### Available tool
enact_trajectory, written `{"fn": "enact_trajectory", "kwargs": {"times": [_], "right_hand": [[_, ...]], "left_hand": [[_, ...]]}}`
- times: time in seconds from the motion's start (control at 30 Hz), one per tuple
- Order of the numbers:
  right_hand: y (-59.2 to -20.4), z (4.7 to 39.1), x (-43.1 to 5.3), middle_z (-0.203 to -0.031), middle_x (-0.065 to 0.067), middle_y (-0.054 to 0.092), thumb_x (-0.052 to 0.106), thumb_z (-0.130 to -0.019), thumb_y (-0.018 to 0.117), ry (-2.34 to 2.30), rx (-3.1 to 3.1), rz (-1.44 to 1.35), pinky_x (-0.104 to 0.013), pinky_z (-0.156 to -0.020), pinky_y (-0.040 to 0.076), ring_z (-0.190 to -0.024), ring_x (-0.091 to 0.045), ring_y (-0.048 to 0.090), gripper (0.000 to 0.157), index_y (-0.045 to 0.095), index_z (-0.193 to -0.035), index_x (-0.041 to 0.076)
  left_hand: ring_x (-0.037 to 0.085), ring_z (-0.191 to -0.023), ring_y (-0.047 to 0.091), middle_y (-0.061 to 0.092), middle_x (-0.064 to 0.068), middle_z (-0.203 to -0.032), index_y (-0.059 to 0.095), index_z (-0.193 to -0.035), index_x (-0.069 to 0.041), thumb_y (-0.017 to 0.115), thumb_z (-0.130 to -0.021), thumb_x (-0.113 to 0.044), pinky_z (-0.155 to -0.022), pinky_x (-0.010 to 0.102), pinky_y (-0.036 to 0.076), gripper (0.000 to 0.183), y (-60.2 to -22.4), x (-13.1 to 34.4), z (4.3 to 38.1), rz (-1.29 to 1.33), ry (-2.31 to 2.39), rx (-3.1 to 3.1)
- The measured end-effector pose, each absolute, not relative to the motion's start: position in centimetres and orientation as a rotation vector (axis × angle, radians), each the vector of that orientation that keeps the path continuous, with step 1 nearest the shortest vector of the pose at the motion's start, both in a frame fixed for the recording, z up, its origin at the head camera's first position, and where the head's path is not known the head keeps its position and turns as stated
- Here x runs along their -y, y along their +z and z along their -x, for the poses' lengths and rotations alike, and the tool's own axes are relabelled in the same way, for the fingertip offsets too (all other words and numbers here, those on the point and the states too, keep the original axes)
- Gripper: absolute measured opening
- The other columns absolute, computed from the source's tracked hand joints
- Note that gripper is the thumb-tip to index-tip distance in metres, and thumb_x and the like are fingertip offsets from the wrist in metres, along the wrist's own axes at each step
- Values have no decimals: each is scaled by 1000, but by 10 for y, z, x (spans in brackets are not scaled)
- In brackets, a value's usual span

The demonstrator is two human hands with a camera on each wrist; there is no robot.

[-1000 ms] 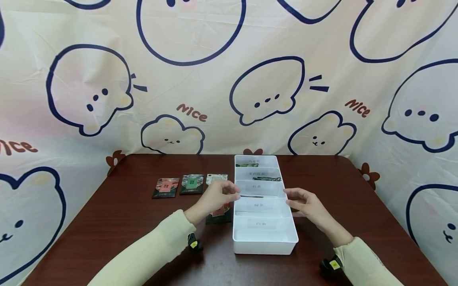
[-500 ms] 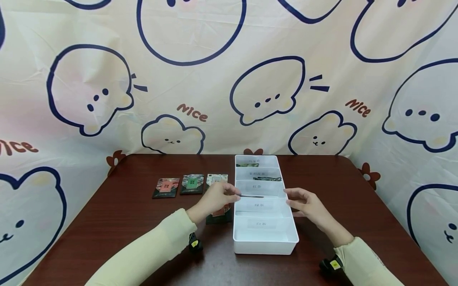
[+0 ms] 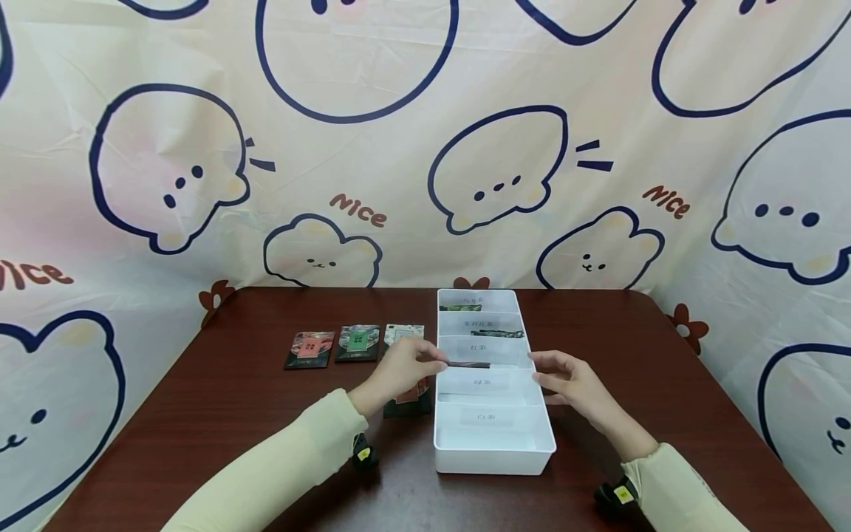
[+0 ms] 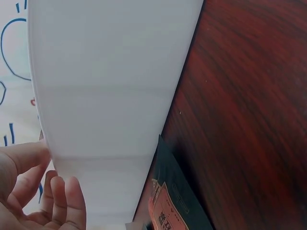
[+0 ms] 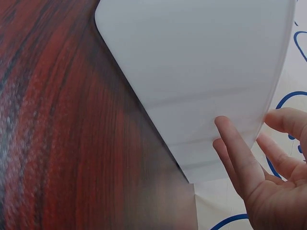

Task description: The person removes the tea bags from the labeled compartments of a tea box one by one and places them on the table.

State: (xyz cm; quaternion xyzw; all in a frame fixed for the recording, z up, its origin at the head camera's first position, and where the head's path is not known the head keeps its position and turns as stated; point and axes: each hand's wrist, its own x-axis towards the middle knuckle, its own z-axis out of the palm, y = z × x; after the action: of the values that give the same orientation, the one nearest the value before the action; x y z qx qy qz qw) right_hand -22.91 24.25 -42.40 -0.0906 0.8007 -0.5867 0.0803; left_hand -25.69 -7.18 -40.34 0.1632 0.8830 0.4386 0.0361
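Observation:
My left hand [image 3: 402, 369] reaches over the left rim of a white divided box [image 3: 492, 462] and pinches a thin dark tea sachet [image 3: 470, 364]. The sachet shows nearly edge-on inside the third compartment from the back. My right hand [image 3: 575, 384] touches the box's right rim and side wall, fingers loosely extended, as the right wrist view shows too. A dark sachet with a red-orange label [image 4: 168, 211] lies beside the box below my left hand. Two more sachets stand in the rear compartments, a green one [image 3: 460, 308] and a patterned one [image 3: 497, 334].
Left of the box, a red-labelled sachet [image 3: 309, 350], a green-labelled sachet [image 3: 357, 343] and a pale-labelled sachet [image 3: 402, 332] lie in a row on the dark wooden table [image 3: 233, 414]. A printed cloth [image 3: 412, 162] hangs behind the table.
The sachet in my left fingers has tilted slightly, showing a little more of its face. Both hands and the box stay in practically the same places.

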Motion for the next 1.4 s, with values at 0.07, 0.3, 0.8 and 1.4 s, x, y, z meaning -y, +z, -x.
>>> {"fn": "enact_trajectory", "kwargs": {"times": [0.07, 0.3, 0.8, 1.4], "right_hand": [[-424, 229, -243, -128, -26, 53, 20, -92, 67, -1754, -2397, 267, -41, -76, 59, -96, -18, 66, 51, 50, -134, -2], [-424, 229, -243, -129, -26, 53, 20, -92, 67, -1749, -2398, 257, -41, -76, 59, -97, -20, 66, 51, 50, -134, -1], [-425, 230, -242, -128, -25, 54, 21, -92, 67, -1741, -2419, 261, -42, -76, 59, -100, -23, 66, 49, 51, -134, 0], [-425, 230, -242, -128, -26, 54, 20, -92, 67, -1747, -2413, 271, -42, -76, 59, -101, -24, 66, 50, 51, -134, -1]], "left_hand": [[20, -99, 57, 65, 2, -105, 76, -88, -19, 72, -88, -19, -87, 41, 51, 4, -403, 72, 256, -505, 1365, -2722], [30, -124, 51, 67, 4, -111, 75, -92, -18, 71, -89, -19, -104, 53, 42, 5, -397, 69, 254, -504, 1482, -2749], [18, -87, 64, 71, -1, -102, 73, -99, -19, 67, -92, -17, -70, 28, 56, 10, -377, 71, 256, -539, 1738, -2678], [12, -90, 63, 65, 9, -105, 67, -111, -6, 64, -95, -22, -77, 26, 57, 23, -339, 115, 271, -467, 2121, -2522]]}}
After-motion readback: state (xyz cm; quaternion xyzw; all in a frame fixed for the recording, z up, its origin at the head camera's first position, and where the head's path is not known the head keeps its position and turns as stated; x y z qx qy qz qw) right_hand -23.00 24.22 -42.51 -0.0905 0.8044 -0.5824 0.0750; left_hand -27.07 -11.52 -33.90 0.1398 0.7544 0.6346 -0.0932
